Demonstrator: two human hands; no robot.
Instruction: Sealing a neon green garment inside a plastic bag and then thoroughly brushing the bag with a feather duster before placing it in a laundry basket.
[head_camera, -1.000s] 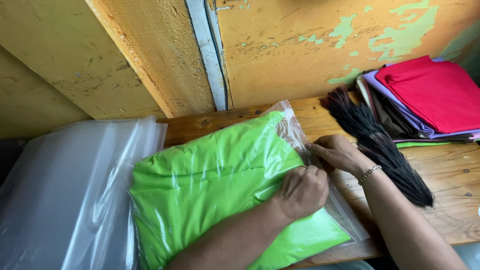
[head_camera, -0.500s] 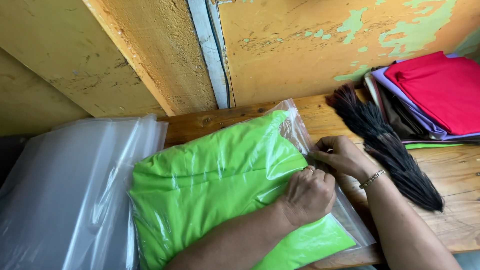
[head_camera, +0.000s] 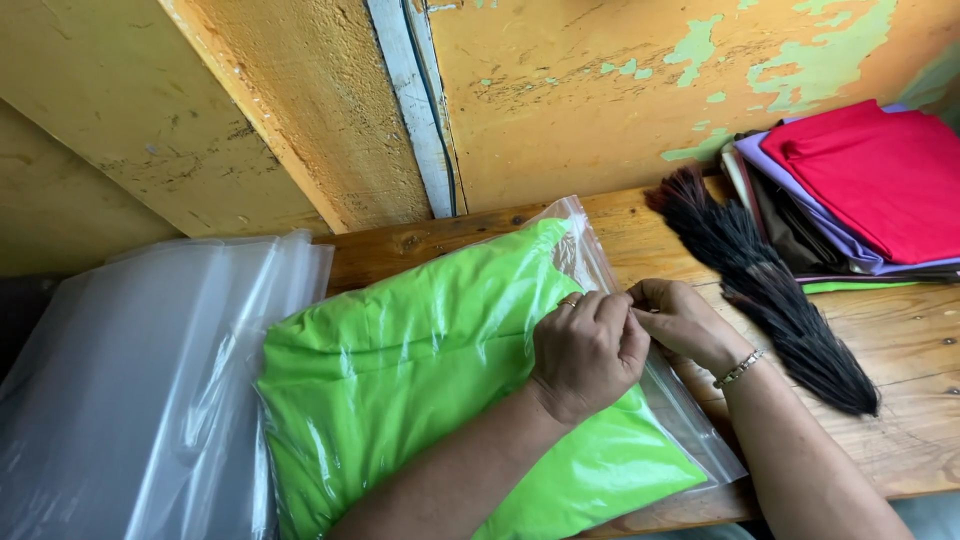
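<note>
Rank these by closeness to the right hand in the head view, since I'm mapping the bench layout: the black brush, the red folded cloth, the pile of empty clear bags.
From the right hand, nearest first:
1. Black brush: just to its right on the wooden bench, close beside the wrist.
2. Red folded cloth: farther right and back, topping the fabric stack.
3. Pile of empty clear bags: far left, beyond the bagged green cloth.
</note>
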